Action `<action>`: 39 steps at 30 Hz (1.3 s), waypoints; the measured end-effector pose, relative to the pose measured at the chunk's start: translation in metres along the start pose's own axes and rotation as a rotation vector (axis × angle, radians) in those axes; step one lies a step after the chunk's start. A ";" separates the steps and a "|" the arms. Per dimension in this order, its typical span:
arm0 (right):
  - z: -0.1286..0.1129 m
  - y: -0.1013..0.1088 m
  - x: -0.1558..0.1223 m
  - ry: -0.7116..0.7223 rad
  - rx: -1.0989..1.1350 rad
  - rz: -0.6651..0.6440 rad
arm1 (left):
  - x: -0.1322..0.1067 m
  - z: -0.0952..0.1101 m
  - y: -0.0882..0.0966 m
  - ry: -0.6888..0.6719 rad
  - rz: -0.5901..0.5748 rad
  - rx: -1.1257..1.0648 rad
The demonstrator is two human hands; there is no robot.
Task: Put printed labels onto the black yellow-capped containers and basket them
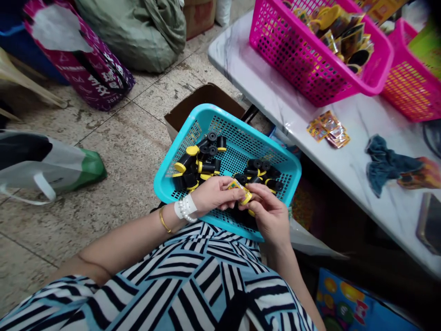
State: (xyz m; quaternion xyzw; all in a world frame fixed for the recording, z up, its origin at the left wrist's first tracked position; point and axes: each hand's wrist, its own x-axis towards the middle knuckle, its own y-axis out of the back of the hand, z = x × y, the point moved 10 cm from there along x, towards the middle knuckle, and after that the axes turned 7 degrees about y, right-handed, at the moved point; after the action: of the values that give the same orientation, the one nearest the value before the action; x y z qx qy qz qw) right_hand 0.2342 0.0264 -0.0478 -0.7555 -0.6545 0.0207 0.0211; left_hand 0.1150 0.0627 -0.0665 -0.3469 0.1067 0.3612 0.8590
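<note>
Above the front of a turquoise basket [203, 112], my two hands meet over a small yellow roll-shaped piece [247, 198] with a printed yellow label [235, 185] at its upper left. My left hand [217, 193] pinches it from the left, thumb and fingers together. From the right, the fingertips of my right hand [270, 209] close on the same piece, and they hide part of it. Below and around them in the basket lie several black canisters [208, 166] with yellow caps [192, 150], in a left and a right heap.
A marble-patterned table [292, 124] on the right bears a pink basket [310, 59] of yellow packaged pieces, another pink basket [409, 87], small packets [330, 128], denim cloth [389, 161] and a phone [430, 223]. A cardboard box [206, 94] stands behind the turquoise basket; bags [93, 64] stand left.
</note>
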 end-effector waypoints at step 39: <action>-0.055 -0.013 -0.004 0.423 -0.468 0.109 | 0.000 -0.015 -0.006 0.116 -0.094 -0.312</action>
State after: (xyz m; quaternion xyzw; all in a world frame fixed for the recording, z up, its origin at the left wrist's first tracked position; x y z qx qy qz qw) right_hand 0.2244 0.0245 0.0074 -0.7614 -0.5812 -0.2867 -0.0187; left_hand 0.1199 0.0499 -0.0741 -0.5009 0.0826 0.3121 0.8031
